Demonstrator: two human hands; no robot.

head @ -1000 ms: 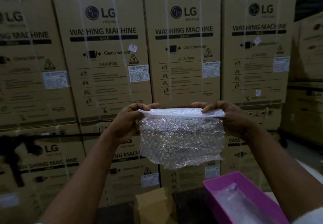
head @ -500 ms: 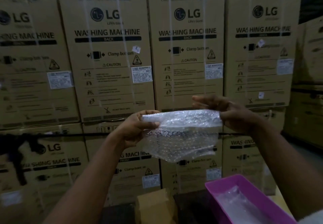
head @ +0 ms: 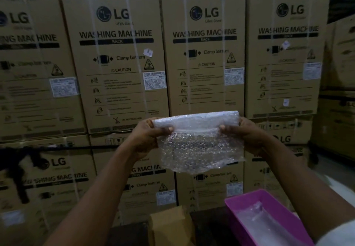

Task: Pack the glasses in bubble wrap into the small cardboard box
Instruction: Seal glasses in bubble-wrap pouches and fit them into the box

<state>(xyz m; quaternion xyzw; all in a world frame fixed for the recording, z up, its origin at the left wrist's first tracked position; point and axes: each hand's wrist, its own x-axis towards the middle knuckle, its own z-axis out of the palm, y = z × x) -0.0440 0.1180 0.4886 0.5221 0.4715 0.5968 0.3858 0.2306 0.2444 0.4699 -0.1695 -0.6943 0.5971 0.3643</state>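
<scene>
Since half a second ago the top flap of the bubble wrap pouch (head: 199, 142) has been folded over toward the camera, and the right hand (head: 244, 136), then opened above the edge, now grips it again. Taking the pouch as the landmark and reading left to right: the left hand (head: 148, 138) pinches its upper left corner with the thumb across the front of the fold; the pouch itself hangs in mid-air at chest height before the stacked washing machine cartons (head: 119, 53); the right hand pinches the upper right corner, thumb in front, fingers behind. A dark shape shows faintly through the bubbles — probably the glasses, though it is too dim to be sure. The risk, as I judge it, is the fold springing open if either thumb eases off, letting the contents slide out and drop; a hard squeeze could also bend the frames. Below and a little left of the pouch stands the small cardboard box (head: 169, 224), its flaps up; what is inside cannot be seen. Below and to the right of the pouch sits a pink tray (head: 240, 205) holding clear plastic film or bags — well apart from the pouch.
</scene>
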